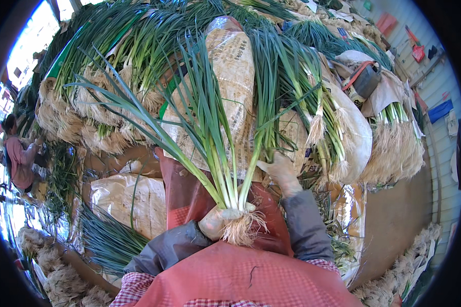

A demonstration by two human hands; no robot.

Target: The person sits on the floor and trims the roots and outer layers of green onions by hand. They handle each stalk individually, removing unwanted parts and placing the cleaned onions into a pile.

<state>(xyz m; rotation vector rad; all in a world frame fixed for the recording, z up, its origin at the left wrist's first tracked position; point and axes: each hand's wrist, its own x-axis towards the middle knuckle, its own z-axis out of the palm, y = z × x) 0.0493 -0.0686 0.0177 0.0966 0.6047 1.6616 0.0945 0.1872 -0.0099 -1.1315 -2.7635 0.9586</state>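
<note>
My gloved left hand (pixel 212 223) grips a small bunch of green onions (pixel 218 169) low on the white stems, just above the pale roots (pixel 241 230). The bunch stands over my lap with its leaves fanned upward and away from me. To the right of the stems is my gloved right hand (pixel 283 173), its thumb toward the outermost stalk. Drooping green leaves (pixel 269 151) meet that hand at its top; its fingers are mostly hidden, so a grip on them cannot be made out. A red apron (pixel 246 272) covers my front.
Ahead lies a printed woven sack (pixel 232 57), with loose onions (pixel 322 115) to its right. Root-fringed onion piles (pixel 96 96) fill the left. At right are a dark container with a red strap (pixel 365 80) and another bundle (pixel 395 142). A person (pixel 19 153) crouches far left.
</note>
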